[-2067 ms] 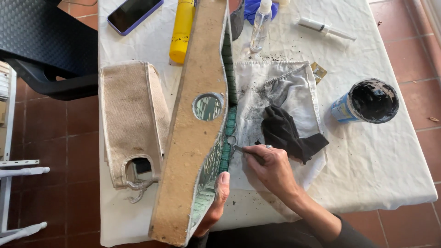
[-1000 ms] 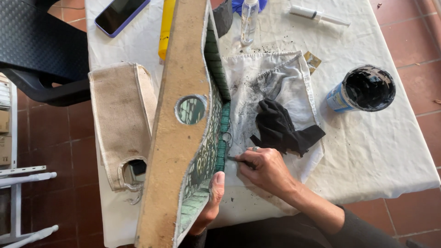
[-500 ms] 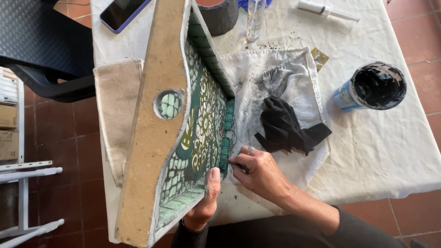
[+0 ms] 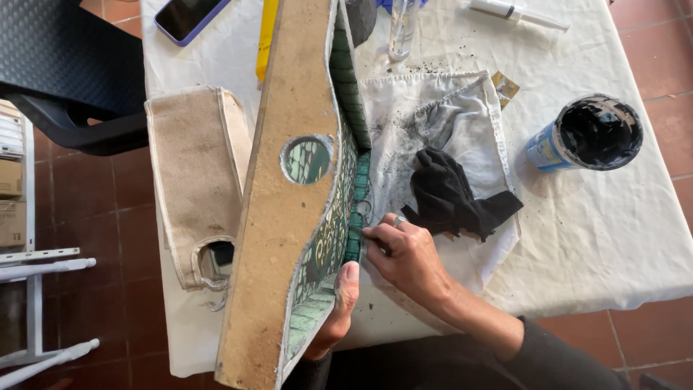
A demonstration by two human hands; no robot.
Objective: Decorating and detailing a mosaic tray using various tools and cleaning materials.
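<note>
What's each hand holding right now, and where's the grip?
Left hand grips the tilted mosaic board by its lower tiled edge. Right hand pinches something small against the green edge tiles; what it is cannot be told.

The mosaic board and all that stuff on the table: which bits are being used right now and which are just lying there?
In use:
- mosaic board, steadied by the left hand
- right hand, pressing on its green tile edge

Lying about:
- black rag
- tub of black paste
- phone
- syringe
- canvas bag
</note>
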